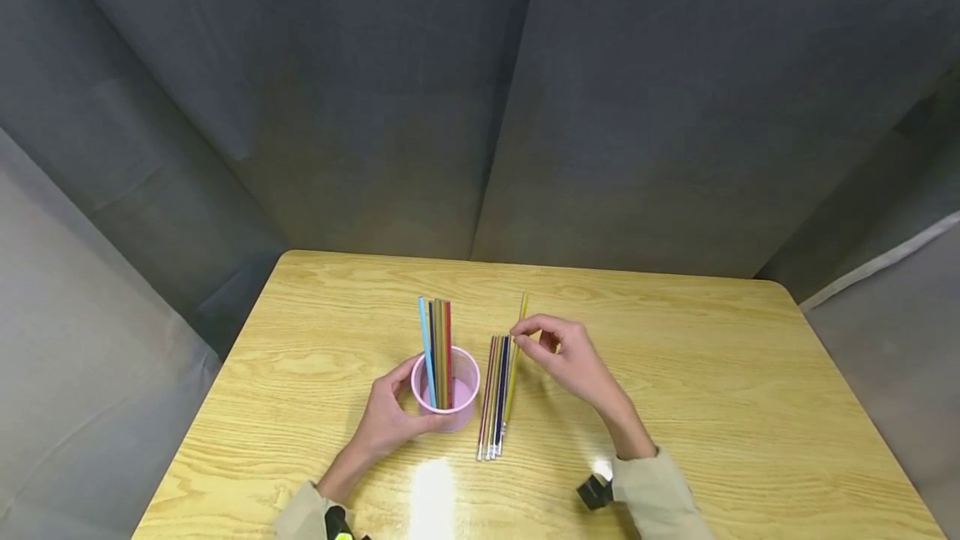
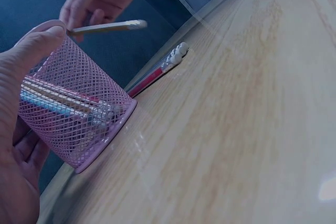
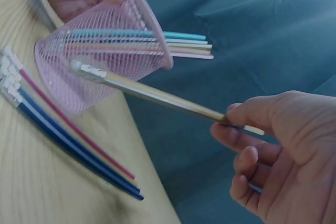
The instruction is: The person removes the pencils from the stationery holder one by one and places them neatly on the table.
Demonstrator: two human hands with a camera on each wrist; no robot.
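A pink mesh pencil cup (image 2: 100, 77) stands on the table, with my left hand (image 1: 384, 419) gripping its side, thumb at the rim. Several pencils (image 1: 440, 344) lean upright inside it, light blue, dark blue, gold and red among them, eraser ends down. To the right of the cup, my right hand (image 1: 568, 357) pinches a yellow pencil (image 3: 163, 98) near its far end between thumb and fingers. That pencil's white eraser end points back toward the cup in the right wrist view, raised off the table. Between cup and right hand lies a row of pencils (image 1: 492, 398), erasers toward me.
The wood-grain table (image 1: 712, 390) extends to both sides of the hands. Grey curtains (image 1: 600, 123) hang behind its far edge and at the sides. A small black device (image 1: 595, 492) sits by the right sleeve.
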